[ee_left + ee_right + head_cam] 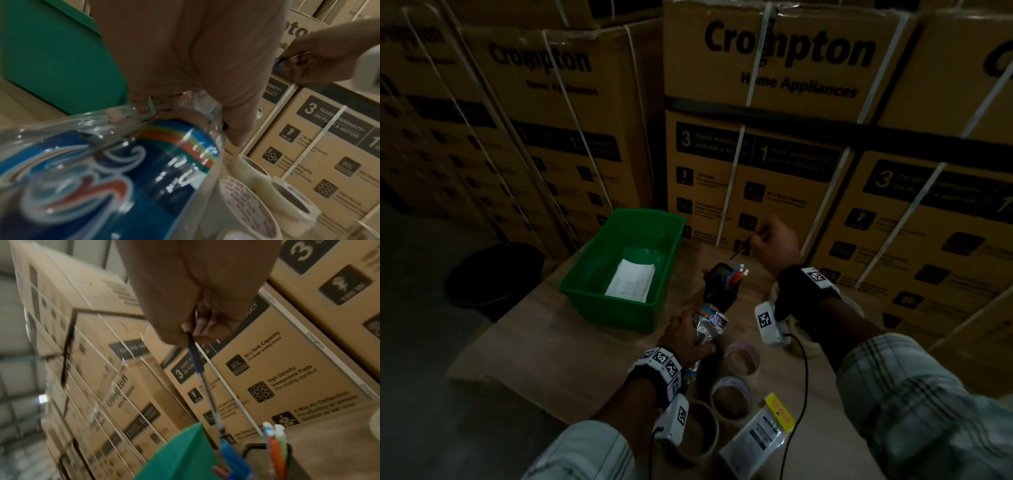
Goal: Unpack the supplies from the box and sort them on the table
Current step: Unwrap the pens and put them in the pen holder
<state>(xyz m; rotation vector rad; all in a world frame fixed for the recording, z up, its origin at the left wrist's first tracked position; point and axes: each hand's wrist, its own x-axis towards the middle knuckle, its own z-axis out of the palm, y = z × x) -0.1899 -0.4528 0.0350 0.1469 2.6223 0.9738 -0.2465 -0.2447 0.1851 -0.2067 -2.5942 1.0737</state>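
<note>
- The right hand (774,245) pinches a blue pen (205,386) by its upper end, its tip hanging just above the black mesh pen holder (720,284) on the surface (544,349).
- The left hand (683,337) grips a clear plastic packet (115,175) with blue printing, beside the green box (599,260).
- White paper (630,282) lies inside the box.
- Tape rolls (731,395) and a yellow-topped packet (760,431) lie on the surface, nearer the person.
</note>
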